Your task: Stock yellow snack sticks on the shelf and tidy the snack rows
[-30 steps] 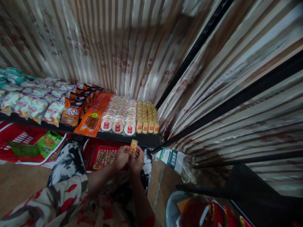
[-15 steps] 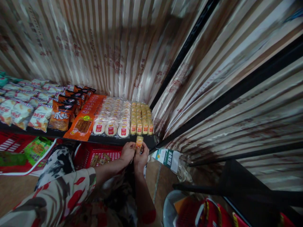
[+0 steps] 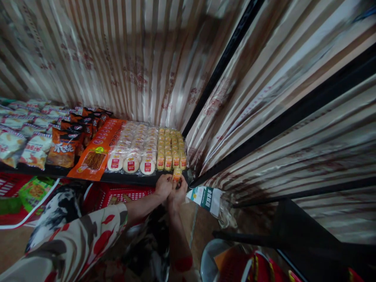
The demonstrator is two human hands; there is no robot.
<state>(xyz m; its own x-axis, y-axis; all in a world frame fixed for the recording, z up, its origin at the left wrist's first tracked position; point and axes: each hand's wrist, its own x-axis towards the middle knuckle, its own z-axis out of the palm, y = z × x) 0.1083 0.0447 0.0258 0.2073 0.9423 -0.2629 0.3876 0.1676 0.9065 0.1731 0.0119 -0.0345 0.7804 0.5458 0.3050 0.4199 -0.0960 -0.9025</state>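
black shelf (image 3: 132, 179), two hands (image 3: 163, 187) on one yellow packet (image 3: 176, 173)

Held packet (image 3: 176, 174) | rightward, closer to yellow rows (image 3: 171, 147) | (hands (image 3: 163, 185) too)

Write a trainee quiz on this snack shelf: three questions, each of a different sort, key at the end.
1. Multiple choice: what lies between the flat orange bag and the yellow rows?
A) bucket
B) round packs
C) green bag

2. True or false: the left hand and right hand meet at a single yellow pack.

3. Fill the gap: the baskets below the shelf are ____ in colour.

Key: 1. B; 2. True; 3. red.
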